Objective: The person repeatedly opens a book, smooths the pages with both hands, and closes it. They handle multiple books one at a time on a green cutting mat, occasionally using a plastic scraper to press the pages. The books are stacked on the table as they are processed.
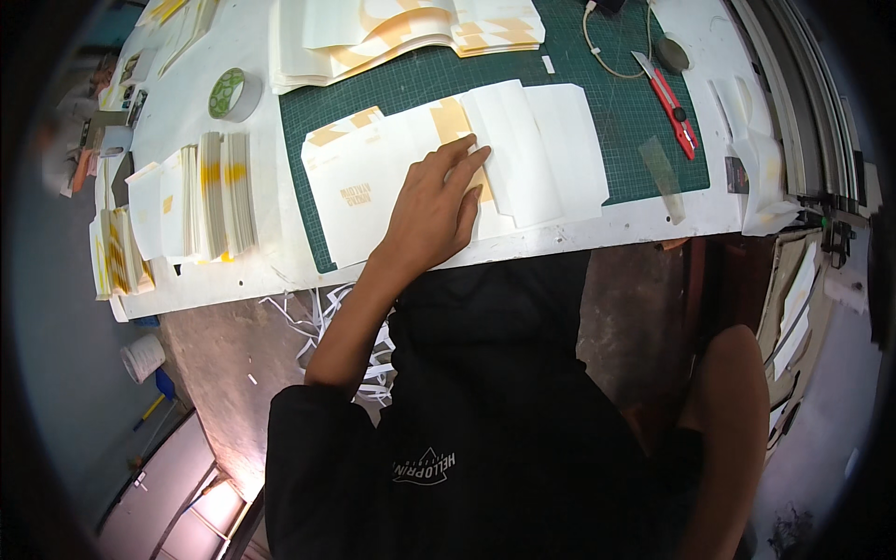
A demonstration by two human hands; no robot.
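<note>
On the green cutting mat (597,103), white paper sheets (541,149) lie under the left hand (434,210).

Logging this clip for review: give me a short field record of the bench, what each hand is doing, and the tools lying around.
surface: green cutting mat on a white table
left hand: palm flat, pressing overlapped white paper sheets with orange print
right hand: out of sight; only the forearm shows at lower right, off the table
tools: red utility knife, roll of tape, both untouched
stock: upright stacks of folded white paper at left
floor: white paper offcuts
</note>
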